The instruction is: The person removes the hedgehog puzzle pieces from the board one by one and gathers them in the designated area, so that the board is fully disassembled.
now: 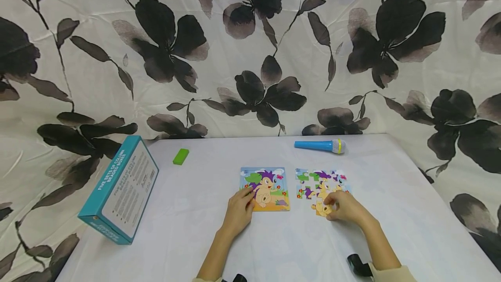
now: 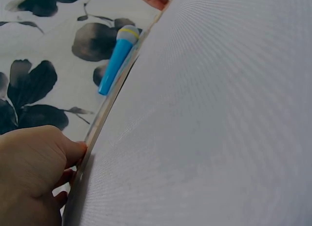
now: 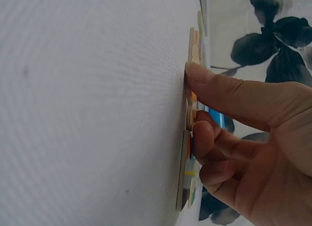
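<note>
My left hand (image 1: 239, 210) rests at the left edge of a square picture board (image 1: 274, 190) showing a yellow hedgehog with purple spines. The thumb touches that edge in the left wrist view. To the board's right, cut puzzle pieces (image 1: 313, 176) with the same picture lie partly joined, with gaps between some of them. My right hand (image 1: 346, 207) is at the near side of these pieces, pinching a yellow-orange puzzle piece (image 1: 320, 209) between thumb and fingers. In the right wrist view the thumb (image 3: 202, 75) presses the edge of a thin piece flat on the table; fingers hide part of it.
A blue toy microphone (image 1: 315, 145) lies behind the pieces. A small green block (image 1: 181, 156) sits at the back left. A teal box (image 1: 121, 190) stands on the left side. The white table (image 1: 188, 229) ends at a flower-patterned cloth (image 1: 219, 55).
</note>
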A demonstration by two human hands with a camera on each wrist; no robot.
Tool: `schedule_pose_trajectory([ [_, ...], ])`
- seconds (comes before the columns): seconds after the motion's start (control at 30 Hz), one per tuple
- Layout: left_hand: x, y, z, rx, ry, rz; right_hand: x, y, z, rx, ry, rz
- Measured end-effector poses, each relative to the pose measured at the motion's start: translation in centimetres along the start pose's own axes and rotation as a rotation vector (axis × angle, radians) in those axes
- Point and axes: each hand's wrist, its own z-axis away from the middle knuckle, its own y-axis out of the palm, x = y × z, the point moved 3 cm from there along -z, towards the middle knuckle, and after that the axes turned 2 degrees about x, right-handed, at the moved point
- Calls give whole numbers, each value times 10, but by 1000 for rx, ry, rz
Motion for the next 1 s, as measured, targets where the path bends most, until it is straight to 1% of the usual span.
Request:
schedule_pose_trajectory([
  [0.17, 0, 0, 1, -8, -19, 8, 1, 0, 0, 3, 0, 5],
  [0.27, -1, -1, 2, -28, -58, 16, 2, -1, 0, 8, -6, 9],
  [0.33, -1, -2, 3, -42, -89, 14, 3, -2, -1, -4, -15, 24],
  [0.47, -2, -4, 5, -51, -156, -40, 7, -4, -6, -57, -8, 24],
  [0.53, -2, -5, 6, -48, -188, -76, 10, -4, -11, -82, -14, 13],
  [0.6, -1, -7, 7, -43, -213, -106, 16, -2, -17, -91, -34, -10],
  [0.73, 1, -10, 9, -35, -222, -102, 31, 6, -30, -71, -90, -69],
  [1.0, 9, -14, 13, -43, -213, 4, 63, 28, -62, -10, -160, -155],
])
